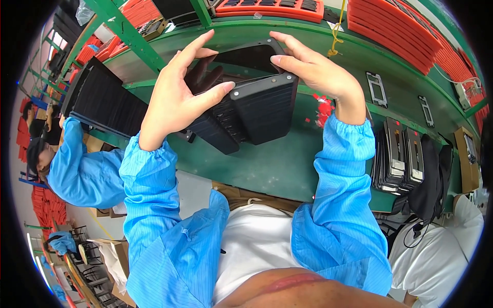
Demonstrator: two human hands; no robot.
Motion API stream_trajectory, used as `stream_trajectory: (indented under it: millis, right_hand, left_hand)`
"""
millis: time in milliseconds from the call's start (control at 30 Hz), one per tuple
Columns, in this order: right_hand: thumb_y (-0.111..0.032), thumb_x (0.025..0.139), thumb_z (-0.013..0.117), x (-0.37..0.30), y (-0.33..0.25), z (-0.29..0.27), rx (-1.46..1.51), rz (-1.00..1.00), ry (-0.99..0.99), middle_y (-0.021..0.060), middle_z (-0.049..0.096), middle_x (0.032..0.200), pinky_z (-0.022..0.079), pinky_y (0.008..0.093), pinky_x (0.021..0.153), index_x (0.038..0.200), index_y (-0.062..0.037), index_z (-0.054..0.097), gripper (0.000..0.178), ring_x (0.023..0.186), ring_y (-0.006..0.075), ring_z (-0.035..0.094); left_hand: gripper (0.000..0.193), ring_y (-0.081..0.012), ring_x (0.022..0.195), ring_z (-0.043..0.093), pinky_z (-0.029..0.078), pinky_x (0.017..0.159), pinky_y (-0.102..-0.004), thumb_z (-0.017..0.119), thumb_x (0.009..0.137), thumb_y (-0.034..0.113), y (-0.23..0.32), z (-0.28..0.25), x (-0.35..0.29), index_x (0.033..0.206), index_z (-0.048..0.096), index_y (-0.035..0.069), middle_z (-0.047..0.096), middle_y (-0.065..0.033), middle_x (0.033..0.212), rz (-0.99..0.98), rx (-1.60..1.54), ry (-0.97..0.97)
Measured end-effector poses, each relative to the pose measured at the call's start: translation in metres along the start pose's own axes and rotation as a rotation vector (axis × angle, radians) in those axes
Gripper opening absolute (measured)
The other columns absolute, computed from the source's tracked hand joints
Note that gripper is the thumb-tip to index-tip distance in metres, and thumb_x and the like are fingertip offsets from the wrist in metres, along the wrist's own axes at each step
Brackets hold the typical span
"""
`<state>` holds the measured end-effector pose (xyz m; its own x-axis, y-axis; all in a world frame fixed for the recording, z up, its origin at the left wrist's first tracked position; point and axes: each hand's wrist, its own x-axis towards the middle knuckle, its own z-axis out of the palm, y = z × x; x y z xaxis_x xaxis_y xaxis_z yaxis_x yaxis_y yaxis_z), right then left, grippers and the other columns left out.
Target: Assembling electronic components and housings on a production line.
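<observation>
Green workshop bench (277, 169) | left hand (174, 97) and right hand (318, 69), fingers clamped on stack of flat black rectangular plastic frames (251, 110), held above bench | top frame being squared; none set down.

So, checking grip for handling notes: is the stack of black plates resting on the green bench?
No, both hands hold the black stack above the bench.

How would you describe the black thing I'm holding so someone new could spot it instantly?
Start at the green metal workbench. Above its middle, the left hand and right hand hold a stack of thin black rectangular plastic frames. Unlike the black stacks resting at the bench's left and right, this one is lifted and fanned out.
</observation>
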<state>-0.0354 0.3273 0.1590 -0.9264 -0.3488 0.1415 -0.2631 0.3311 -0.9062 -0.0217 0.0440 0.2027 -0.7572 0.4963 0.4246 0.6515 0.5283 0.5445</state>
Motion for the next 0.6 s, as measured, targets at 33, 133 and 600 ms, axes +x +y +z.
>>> stream_trajectory:
  millis: [33, 133, 600]
  right_hand:
    - [-0.046, 0.099, 0.059, 0.000, -0.001, 0.000, -0.001, 0.006, -0.008, 0.0148, 0.056, 0.132, 0.048, 0.0318, 0.092, 0.159, -0.0042, 0.025, 0.081, 0.108, 0.0205, 0.055]
    - [-0.038, 0.101, 0.058, 0.000, 0.001, 0.003, 0.012, -0.012, 0.018, 0.0112, 0.054, 0.133, 0.045, 0.0302, 0.096, 0.159, -0.0081, 0.028, 0.072, 0.112, 0.0187, 0.054]
    - [-0.033, 0.102, 0.055, -0.010, -0.002, -0.039, 0.088, 0.054, 0.134, 0.0098, 0.063, 0.127, 0.051, 0.0274, 0.073, 0.145, -0.0060, 0.051, 0.051, 0.088, 0.0149, 0.066]
  left_hand:
    - [0.081, -0.0200, 0.122, 0.058, 0.041, 0.110, -0.0337, 0.079, 0.083, 0.015, 0.000, 0.000, 0.000, 0.154, 0.041, 0.009, 0.062, -0.0087, 0.131, -0.015, -0.004, -0.009]
    - [0.074, -0.0228, 0.119, 0.059, 0.042, 0.109, -0.0343, 0.078, 0.084, 0.018, -0.001, -0.001, 0.000, 0.151, 0.046, 0.009, 0.063, -0.0121, 0.129, 0.075, 0.051, 0.019]
    - [0.048, -0.0200, 0.126, 0.054, 0.040, 0.109, -0.0318, 0.065, 0.094, 0.010, -0.054, -0.034, -0.026, 0.141, 0.056, 0.001, 0.057, -0.0130, 0.139, -0.048, -0.278, -0.215]
